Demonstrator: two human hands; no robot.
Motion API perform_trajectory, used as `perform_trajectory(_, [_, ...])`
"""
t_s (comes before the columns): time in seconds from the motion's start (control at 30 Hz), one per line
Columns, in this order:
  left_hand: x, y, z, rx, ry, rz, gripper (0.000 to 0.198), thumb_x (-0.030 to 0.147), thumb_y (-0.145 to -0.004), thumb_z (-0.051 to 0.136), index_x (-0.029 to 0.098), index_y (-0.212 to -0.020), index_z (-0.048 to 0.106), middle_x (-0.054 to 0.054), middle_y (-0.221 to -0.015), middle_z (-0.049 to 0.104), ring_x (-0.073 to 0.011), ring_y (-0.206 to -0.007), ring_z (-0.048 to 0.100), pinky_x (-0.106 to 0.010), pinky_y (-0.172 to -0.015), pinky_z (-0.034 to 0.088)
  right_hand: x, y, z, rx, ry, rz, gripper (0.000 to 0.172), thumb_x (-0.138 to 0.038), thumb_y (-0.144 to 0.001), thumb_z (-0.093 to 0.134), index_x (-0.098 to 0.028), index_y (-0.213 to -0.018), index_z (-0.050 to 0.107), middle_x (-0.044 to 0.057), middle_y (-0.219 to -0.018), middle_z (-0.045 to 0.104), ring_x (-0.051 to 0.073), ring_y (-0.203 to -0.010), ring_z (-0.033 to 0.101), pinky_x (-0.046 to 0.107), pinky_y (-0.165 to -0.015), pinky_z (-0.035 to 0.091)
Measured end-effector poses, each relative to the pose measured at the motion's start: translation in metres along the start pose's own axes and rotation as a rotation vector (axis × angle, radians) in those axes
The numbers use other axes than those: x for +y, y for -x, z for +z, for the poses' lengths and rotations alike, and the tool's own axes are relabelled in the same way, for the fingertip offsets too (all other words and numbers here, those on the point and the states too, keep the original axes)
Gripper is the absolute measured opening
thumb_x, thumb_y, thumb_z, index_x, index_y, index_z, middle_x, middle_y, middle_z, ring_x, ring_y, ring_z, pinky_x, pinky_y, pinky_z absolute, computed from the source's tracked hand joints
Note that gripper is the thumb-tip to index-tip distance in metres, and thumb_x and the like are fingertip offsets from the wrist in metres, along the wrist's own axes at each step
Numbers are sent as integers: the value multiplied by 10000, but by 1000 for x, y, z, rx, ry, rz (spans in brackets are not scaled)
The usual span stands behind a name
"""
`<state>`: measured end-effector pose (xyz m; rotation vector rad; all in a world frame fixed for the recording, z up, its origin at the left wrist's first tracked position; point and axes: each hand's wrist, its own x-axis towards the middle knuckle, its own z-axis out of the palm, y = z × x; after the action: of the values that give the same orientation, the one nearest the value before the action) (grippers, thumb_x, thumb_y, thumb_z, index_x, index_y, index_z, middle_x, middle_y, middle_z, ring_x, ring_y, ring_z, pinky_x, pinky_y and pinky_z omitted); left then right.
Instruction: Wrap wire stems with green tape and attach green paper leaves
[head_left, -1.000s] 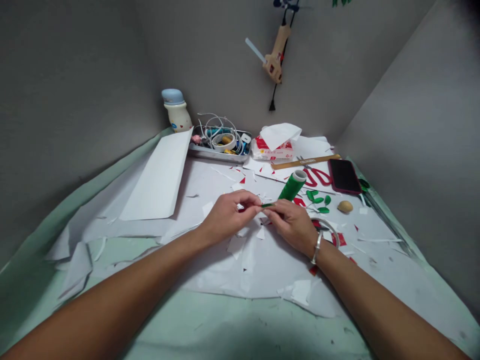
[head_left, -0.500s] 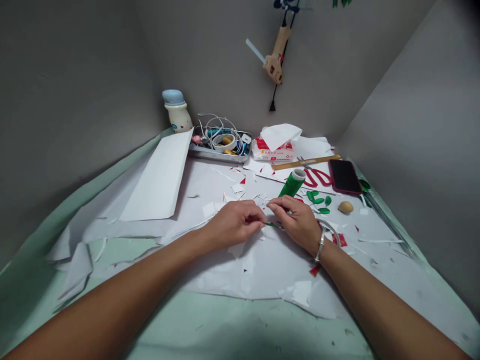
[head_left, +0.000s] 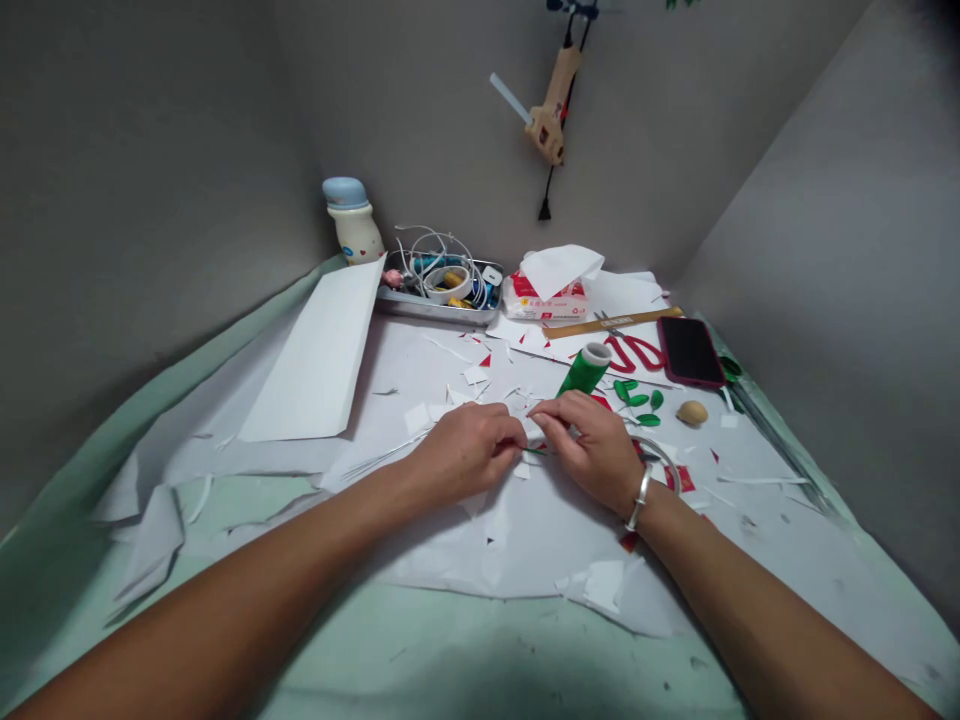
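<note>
**Our head camera looks down on the grip**

We look forward and down from the person's head, close above the left hand (head_left: 465,450) and right hand (head_left: 589,445). The grip sits just below mid-frame. Beyond it, we see the pale green tabletop (head_left: 450,650) run back into a grey wall corner (head_left: 315,130), with a hot glue gun (head_left: 551,110) hanging high above.

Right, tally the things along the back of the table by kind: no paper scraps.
Metal tray: 1
Tissue pack: 1
Wooden ruler: 1
Red-handled scissors: 1
Phone: 1
Total: 5
</note>
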<state>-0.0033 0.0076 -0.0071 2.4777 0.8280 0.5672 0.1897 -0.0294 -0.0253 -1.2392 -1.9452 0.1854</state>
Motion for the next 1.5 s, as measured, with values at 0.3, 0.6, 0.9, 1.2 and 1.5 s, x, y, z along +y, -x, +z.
perform_trajectory(0.3, [4, -6, -15, 289, 320, -265, 122, 249, -828, 574, 172, -820, 668, -28, -815, 685, -158, -773, 617, -279, -726, 489, -3, 5, 8, -162, -17, -74, 180, -217, -918, 518, -200, -904, 697, 37, -776, 673, 171, -750, 570, 297, -713, 446])
perform_trajectory(0.6, [1, 1, -1, -12, 31, 27, 168, 140, -811, 552, 199, -837, 707, -31, -795, 657, -166, -749, 600, -306, -728, 466, 1, 0, 0, -9, -54, 25, 183, -235, -931, 518, -188, -875, 686, 47, -797, 678, 173, -762, 576, 305, -737, 448])
perform_trajectory(0.9, [2, -5, -13, 284, 253, -261, 132, 218, -827, 558, 169, -800, 677, -34, -839, 673, -156, -779, 611, -270, -691, 480, -5, 5, 5, -197, 9, -114, 172, -196, -910, 522, -181, -862, 687, 30, -742, 646, 163, -726, 544, 289, -694, 429])
perform_trajectory(1.2, [4, 0, -5, -44, 142, -28, 169, 107, -796, 575, 182, -848, 717, -23, -823, 670, -143, -760, 607, -269, -709, 461, 4, 0, 0, 11, -68, 3, 159, -214, -924, 543, -191, -856, 685, 31, -766, 673, 158, -727, 570, 291, -707, 441])
perform_trajectory(1.5, [1, -7, -14, 286, 270, -281, 97, 205, -807, 602, 164, -793, 689, -34, -833, 682, -159, -785, 613, -283, -718, 478, -3, 4, 4, -156, -1, -131, 147, -171, -893, 551, -181, -851, 691, 24, -724, 648, 159, -713, 553, 292, -697, 435])
